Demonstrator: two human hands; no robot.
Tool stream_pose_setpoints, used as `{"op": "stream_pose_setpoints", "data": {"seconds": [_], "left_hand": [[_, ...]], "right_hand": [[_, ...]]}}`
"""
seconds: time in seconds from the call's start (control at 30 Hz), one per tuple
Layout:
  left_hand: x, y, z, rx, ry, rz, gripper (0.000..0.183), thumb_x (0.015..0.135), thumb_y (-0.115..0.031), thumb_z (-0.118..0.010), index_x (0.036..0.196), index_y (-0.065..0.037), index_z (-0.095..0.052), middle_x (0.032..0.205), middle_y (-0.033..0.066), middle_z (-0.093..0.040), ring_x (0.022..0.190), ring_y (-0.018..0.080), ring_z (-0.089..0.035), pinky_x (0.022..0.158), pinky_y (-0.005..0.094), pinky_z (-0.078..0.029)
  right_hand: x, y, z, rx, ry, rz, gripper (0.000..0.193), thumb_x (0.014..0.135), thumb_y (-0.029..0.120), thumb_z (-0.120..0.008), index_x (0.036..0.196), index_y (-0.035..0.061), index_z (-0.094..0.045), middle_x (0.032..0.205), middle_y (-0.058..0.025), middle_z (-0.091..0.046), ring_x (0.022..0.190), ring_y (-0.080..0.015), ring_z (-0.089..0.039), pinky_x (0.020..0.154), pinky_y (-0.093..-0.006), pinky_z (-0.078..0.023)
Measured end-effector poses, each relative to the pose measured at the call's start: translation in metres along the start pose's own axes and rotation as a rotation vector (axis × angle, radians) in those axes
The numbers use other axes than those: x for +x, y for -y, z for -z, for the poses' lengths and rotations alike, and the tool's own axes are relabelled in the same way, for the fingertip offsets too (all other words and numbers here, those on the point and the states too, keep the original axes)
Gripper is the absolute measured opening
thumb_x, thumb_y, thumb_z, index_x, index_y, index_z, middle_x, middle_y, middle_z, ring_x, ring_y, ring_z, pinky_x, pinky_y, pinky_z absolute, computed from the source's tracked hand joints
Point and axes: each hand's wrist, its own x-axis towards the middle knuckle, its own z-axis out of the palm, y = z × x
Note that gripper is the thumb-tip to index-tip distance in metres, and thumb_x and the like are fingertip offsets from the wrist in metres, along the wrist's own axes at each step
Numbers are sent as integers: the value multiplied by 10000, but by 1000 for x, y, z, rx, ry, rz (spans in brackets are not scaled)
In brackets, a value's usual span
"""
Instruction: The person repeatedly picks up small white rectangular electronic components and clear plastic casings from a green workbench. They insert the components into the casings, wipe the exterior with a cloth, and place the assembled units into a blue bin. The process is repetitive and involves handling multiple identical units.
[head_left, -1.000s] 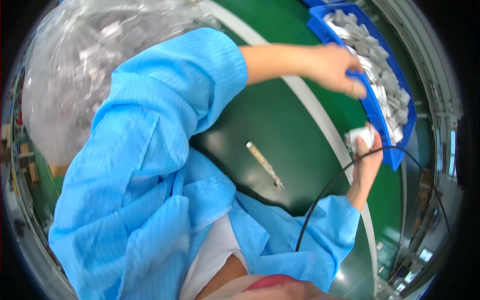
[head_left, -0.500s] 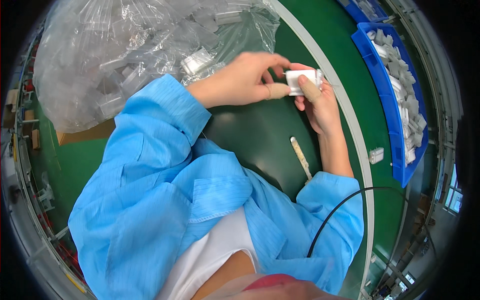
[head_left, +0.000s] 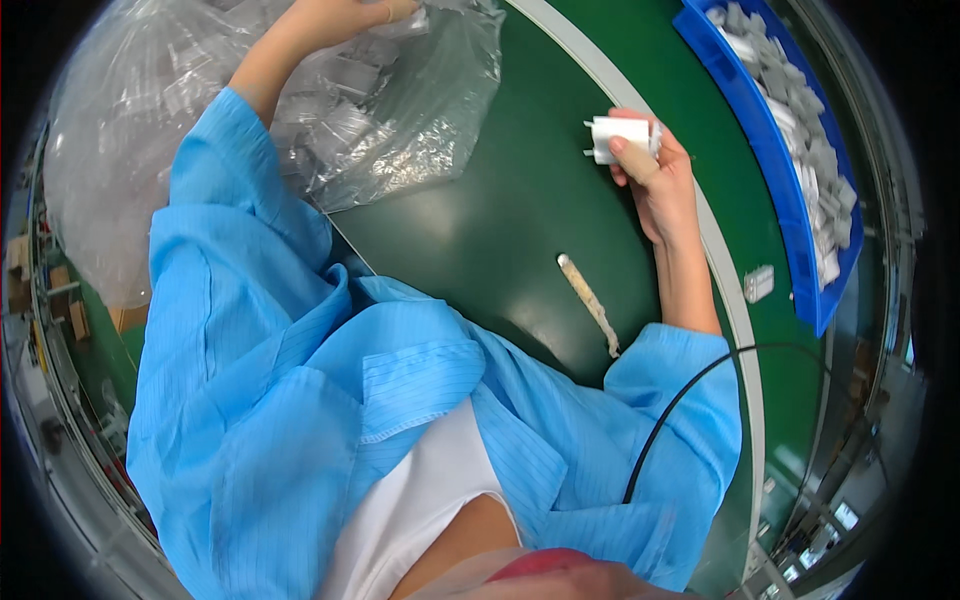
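Over the right side of the dark green work surface, my right hand (head_left: 655,185) is closed on a small white plastic part (head_left: 620,135). The part is boxy, with thin prongs sticking out on its left side; my thumb, wrapped in beige tape, presses on its face. My left hand (head_left: 335,20) is at the top of the view, over the clear plastic bag (head_left: 110,170) of pale plastic pieces. A whitish piece (head_left: 408,24) lies right by its taped thumb. The picture's upper edge cuts off most of those fingers, so their grip is hidden.
A slim, worn tool with a mottled cream handle (head_left: 588,303) lies in front of me. Beyond the pale curved rail (head_left: 735,305), a blue bin (head_left: 775,165) holds many white and grey parts. A loose white part (head_left: 759,284) lies beside it. A black cable (head_left: 690,400) crosses my right sleeve.
My left hand has let go of the white plastic part and moved up and left to the bag. My right hand keeps the part, whose pronged side now shows. The bag's edge has shifted left.
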Motion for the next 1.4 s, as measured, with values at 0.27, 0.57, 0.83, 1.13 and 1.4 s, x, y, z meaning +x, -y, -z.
{"op": "stream_pose_setpoints", "data": {"seconds": [0.27,0.57,0.83,1.13,1.4], "left_hand": [[-14,-70,-42,322,-203,-421,351,653,-184,-705,918,-47,-521,900,159,-569,880,356,-558,780,406,-455],[2,-143,-115,-1410,297,19,297,864,-260,-602,1033,-15,-590,994,85,-586,872,181,-595,726,343,-525],[-9,-143,-140,-1808,630,222,291,874,-248,-621,1061,-31,-568,1005,76,-588,924,163,-572,787,280,-487],[-13,-145,-153,-2081,557,269,264,885,-222,-603,1068,-34,-570,1057,76,-585,1005,181,-570,843,310,-482],[-12,-146,-150,-2009,482,183,230,893,-104,-541,1103,-9,-551,1113,109,-572,1020,231,-586,912,364,-496]], "right_hand": [[0,-5,24,460,178,-44,489,798,183,-713,1191,-20,-505,966,-99,-570,702,-142,-514,589,-247,-430],[-7,7,18,372,-22,237,371,825,112,-686,1149,17,-532,977,-65,-588,789,-127,-546,629,-259,-454],[-12,2,9,-66,-255,375,443,834,173,-689,1211,41,-497,1024,-62,-575,810,-112,-553,626,-234,-464],[-9,-1,13,-324,-192,585,386,826,148,-700,1162,14,-566,1034,-15,-541,713,-60,-520,578,-201,-439],[-12,7,17,-327,-154,330,382,841,174,-687,1162,24,-544,869,-12,-566,660,-40,-489,508,-180,-375]]}}
